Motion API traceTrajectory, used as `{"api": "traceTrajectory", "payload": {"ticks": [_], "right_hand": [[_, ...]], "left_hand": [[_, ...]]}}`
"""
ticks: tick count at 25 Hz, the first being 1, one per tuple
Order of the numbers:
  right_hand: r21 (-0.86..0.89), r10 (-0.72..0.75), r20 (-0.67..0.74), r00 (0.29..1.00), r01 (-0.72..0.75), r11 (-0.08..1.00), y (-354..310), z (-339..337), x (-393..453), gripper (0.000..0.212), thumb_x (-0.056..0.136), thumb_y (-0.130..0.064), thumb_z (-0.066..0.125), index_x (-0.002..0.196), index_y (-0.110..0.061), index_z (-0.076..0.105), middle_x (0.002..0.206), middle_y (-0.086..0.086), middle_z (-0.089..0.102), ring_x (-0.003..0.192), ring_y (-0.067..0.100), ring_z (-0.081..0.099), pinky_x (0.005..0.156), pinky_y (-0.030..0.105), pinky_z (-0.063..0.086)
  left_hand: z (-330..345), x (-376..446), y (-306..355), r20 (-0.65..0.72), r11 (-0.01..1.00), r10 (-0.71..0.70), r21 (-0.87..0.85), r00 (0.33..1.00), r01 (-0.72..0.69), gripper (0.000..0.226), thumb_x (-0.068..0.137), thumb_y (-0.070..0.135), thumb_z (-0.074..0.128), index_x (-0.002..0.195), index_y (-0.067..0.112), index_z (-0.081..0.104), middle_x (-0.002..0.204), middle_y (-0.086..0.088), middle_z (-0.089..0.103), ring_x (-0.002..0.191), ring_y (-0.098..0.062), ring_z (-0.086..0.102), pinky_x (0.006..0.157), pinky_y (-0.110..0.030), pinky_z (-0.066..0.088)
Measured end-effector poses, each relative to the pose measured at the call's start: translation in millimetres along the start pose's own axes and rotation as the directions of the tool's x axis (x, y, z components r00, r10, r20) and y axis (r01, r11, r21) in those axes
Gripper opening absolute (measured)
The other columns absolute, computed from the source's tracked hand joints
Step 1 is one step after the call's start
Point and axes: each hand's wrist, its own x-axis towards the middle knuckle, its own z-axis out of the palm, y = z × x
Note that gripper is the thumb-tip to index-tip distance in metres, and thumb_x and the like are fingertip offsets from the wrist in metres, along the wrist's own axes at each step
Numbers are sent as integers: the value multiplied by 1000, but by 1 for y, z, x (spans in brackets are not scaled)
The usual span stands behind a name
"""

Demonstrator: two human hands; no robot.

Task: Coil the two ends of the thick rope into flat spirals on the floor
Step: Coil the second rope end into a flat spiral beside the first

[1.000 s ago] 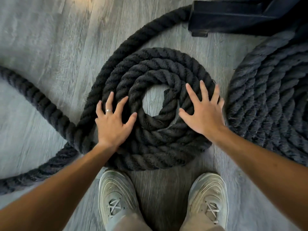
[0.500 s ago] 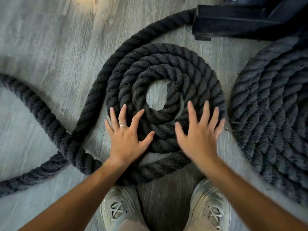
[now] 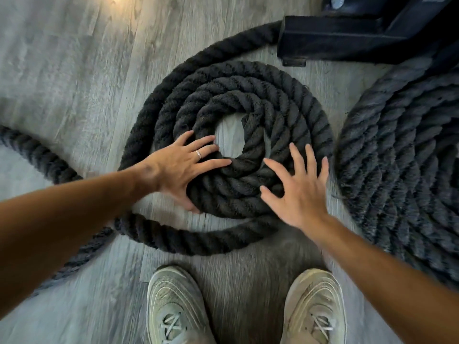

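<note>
Change since earlier frame: left hand (image 3: pixel 185 167) has swung round from the near-left rim to lie across the left side of the coil, fingers now pointing toward the centre hole; right hand (image 3: pixel 298 192) sits lower and further right than before; outermost turn has drawn in on the left and gapped on the near side.
Rope location: small spiral (image 3: pixel 244 140) lies flat on the grey plank floor (image 3: pixel 62 70), just ahead of the shoes (image 3: pixel 173 306); its free run (image 3: pixel 37 157) trails off to the left.
Second coil: large spiral (image 3: pixel 407 155) at right, many turns, appears complete; just beside the small one, apart or touching not resolvable.
Left hand: palm down on the turns, fingers spread, thumb hooked on the near outer edge of the tight turns; ring (image 3: pixel 198 154) visible.
Right hand: fingers spread wide, blurred; contact with rope cannot be confirmed.
Loose turn: outermost loop (image 3: pixel 198 242) stands off the pack on the near side, floor showing between.
Handling (judgement): thick, heavy, twisted strands, rough and grippy; stiff in bend, likely to spring outward; not fragile.
Where to hold (judgement): flat palms on top to rotate the pack; push the loose loop inward from its outer flank.
Obstacle: dark metal frame base (image 3: pixel 347 43) at far side, rope passing beside it.
</note>
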Motion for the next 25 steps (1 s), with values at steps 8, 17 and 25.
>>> {"api": "traceTrajectory", "payload": {"ticks": [8,17,25], "right_hand": [[-6,147,-1,989,-147,989,49,-38,47,85,89,-70,45,160,-30,20,166,18,12,149,44,12,122,58,11],[541,518,146,843,-506,672,-40,-3,-48,85,101,-51,45,162,-11,2,166,22,-12,152,44,-1,120,51,17],[366,316,90,944,-327,871,37,-11,32,74,104,-54,27,162,-11,7,168,16,-7,155,31,0,122,36,13]], "left_hand": [[-21,28,126,12,786,-572,-279,820,552,133,51,108,19,158,29,15,145,-19,44,136,-41,33,89,-55,40],[-21,-4,14,-49,987,-78,-142,996,70,125,52,109,28,154,37,29,139,-1,57,132,-28,46,106,-55,30],[-6,19,67,-180,931,-355,-155,917,330,97,82,92,22,117,8,58,108,-12,64,106,-33,55,109,-62,30]]}}
